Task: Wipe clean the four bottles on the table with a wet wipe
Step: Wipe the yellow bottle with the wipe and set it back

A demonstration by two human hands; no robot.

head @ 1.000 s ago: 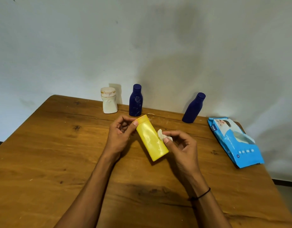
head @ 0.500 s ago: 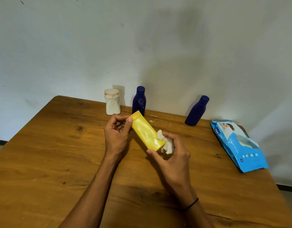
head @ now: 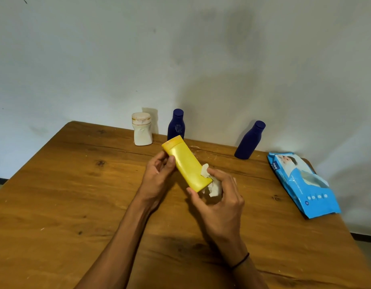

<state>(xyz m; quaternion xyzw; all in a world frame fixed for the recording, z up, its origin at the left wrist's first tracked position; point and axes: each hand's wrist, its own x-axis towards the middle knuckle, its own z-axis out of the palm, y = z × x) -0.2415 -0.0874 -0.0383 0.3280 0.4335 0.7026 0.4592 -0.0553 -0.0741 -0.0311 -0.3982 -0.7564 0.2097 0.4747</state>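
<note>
Wooden table (head: 76,195), yellow bottle (head: 185,163) between both hands.

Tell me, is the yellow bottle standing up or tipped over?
Tipped. The yellow bottle is slanted in the air, held by the left hand near its cap, with the right hand at its bottom end.

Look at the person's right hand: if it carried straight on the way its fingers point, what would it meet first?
The right hand points up-left, so it would first press its crumpled wet wipe into the yellow bottle. They already seem to touch, though depth is uncertain.
</note>
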